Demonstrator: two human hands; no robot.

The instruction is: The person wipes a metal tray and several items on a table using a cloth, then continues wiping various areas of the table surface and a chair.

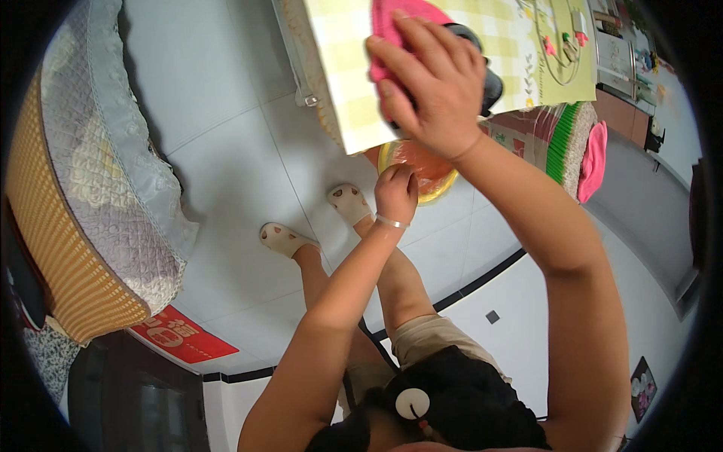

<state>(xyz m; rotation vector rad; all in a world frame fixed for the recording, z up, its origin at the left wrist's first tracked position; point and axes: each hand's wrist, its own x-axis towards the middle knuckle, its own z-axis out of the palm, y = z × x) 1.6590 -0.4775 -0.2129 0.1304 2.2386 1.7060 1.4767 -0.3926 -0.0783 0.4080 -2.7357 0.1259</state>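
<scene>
The right hand (437, 83) lies flat, fingers spread, its grip pressed open on a bright pink cloth (388, 22) bunched against a pale yellow checked covering (354, 90) on the surface. The cloth looks soft and crumpled, mostly hidden under the palm. The left hand (395, 192), its grip curled together, touches the rim of a yellow bowl (437, 188) just below the surface's edge.
</scene>
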